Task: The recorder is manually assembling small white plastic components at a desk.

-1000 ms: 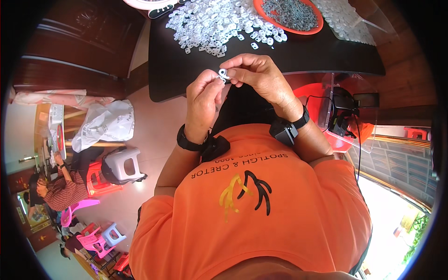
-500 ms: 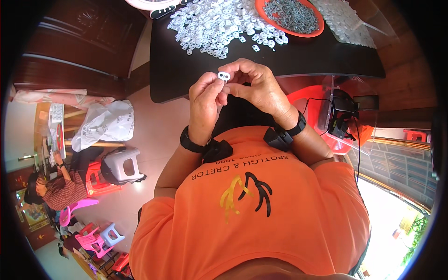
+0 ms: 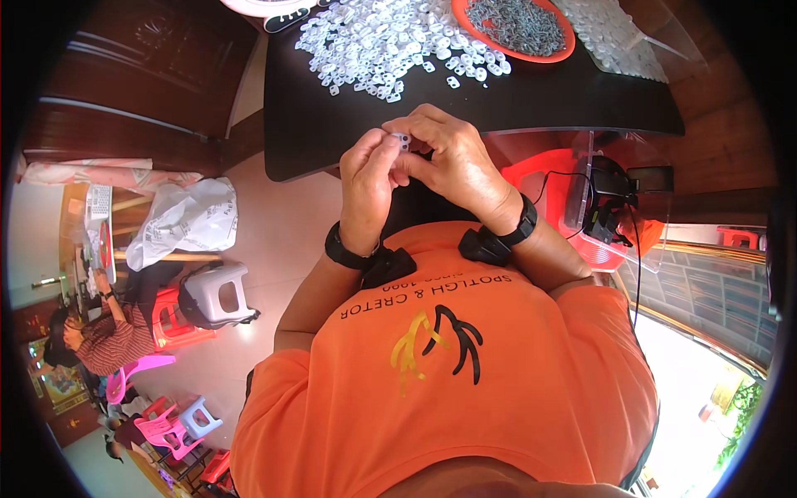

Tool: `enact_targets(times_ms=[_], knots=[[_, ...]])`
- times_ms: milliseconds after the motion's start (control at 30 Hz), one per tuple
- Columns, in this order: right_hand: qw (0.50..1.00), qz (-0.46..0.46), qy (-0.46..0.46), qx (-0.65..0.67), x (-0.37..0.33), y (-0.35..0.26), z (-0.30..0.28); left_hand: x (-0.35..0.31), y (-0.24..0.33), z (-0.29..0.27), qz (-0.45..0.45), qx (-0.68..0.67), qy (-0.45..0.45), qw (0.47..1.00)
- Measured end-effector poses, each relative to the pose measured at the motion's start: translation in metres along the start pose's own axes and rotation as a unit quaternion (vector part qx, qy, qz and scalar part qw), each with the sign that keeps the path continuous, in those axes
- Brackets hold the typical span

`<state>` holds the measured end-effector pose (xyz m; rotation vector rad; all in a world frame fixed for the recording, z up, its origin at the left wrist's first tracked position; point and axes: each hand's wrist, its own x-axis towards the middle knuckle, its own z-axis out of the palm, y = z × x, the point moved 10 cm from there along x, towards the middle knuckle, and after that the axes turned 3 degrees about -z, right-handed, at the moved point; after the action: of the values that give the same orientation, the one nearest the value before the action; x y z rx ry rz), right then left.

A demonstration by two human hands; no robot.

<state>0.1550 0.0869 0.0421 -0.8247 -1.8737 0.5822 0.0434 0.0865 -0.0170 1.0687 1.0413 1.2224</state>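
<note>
My left hand (image 3: 368,187) and my right hand (image 3: 452,158) meet in front of my chest, just below the near edge of the black table (image 3: 548,104). Between their fingertips they pinch one small white plastic part (image 3: 401,139). Both wrists wear black bands. On the table beyond lies a heap of several more white plastic parts (image 3: 382,41). An orange tray (image 3: 515,23) filled with small grey metal pieces sits to the right of the heap.
A clear bag of white parts (image 3: 614,33) lies at the table's far right. A red stool with a black device and cable (image 3: 606,207) stands to my right. A white bag (image 3: 187,220), grey stool (image 3: 212,290) and a seated person (image 3: 83,332) are on my left.
Both hands have stayed together on the small white part and shifted slightly; the fingers have turned it a little. Nothing else has moved.
</note>
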Motion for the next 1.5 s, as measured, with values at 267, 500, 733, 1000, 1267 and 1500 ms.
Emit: enact_targets(times_ms=[267,500,733,1000,1267,1500], knots=[[0.998,-0.057,0.006,-0.033,0.0,-0.016,-0.003,0.001,-0.003,-0.002,0.016,-0.06,-0.016,0.998],[0.993,-0.097,-0.006,-0.063,-0.001,-0.028,-0.003,-0.005,0.004,0.001,0.028,-0.057,-0.024,0.998],[0.99,-0.12,-0.018,-0.074,-0.004,-0.033,0.0,-0.012,0.005,0.003,0.047,-0.052,-0.019,0.997],[0.977,-0.156,-0.065,-0.133,-0.007,-0.03,0.013,-0.013,0.003,0.003,0.046,-0.059,-0.005,0.997],[0.993,-0.109,-0.022,-0.032,0.002,-0.026,-0.009,-0.007,0.017,0.011,0.078,-0.069,-0.011,0.995],[0.998,-0.054,-0.035,0.004,0.001,-0.018,-0.009,-0.004,0.016,0.012,0.088,-0.049,-0.028,0.994]])
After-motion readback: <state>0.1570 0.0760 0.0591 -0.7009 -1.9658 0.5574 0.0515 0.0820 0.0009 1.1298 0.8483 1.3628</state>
